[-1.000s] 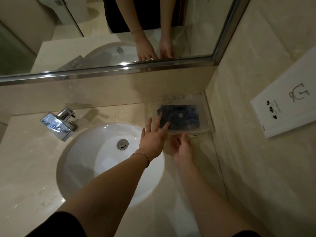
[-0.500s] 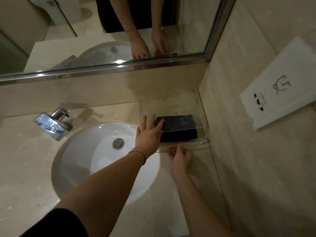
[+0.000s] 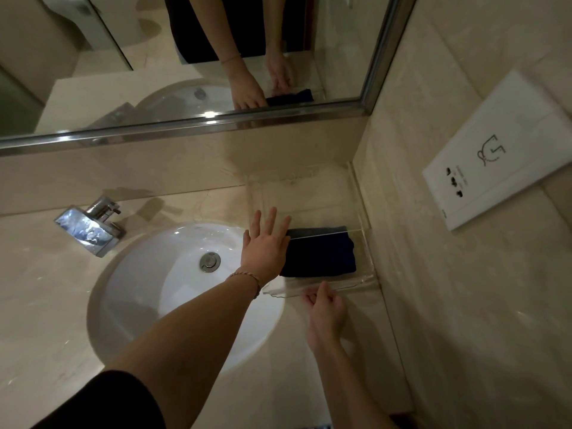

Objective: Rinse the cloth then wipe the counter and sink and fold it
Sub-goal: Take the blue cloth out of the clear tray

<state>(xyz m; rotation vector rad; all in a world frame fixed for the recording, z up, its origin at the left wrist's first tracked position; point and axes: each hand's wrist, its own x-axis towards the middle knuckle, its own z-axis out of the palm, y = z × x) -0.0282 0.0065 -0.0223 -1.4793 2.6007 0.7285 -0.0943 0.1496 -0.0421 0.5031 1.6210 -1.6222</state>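
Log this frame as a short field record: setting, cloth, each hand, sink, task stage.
setting: beige counter with mirror above
cloth: dark blue cloth, folded, inside clear tray in the right corner
left hand: open, flat, fingers spread at the cloth's left edge
right hand: fingers at the tray's front rim; grip unclear
sink: white basin, looks empty, faucet not running
task stage: cloth not yet taken out

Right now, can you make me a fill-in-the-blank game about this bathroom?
1. The folded cloth is dark ____.
2. The cloth lies inside a clear plastic ____.
3. The left hand is flat, with its fingers ____.
4. The drain sits in the white ____.

Missing words: blue; box; spread; sink
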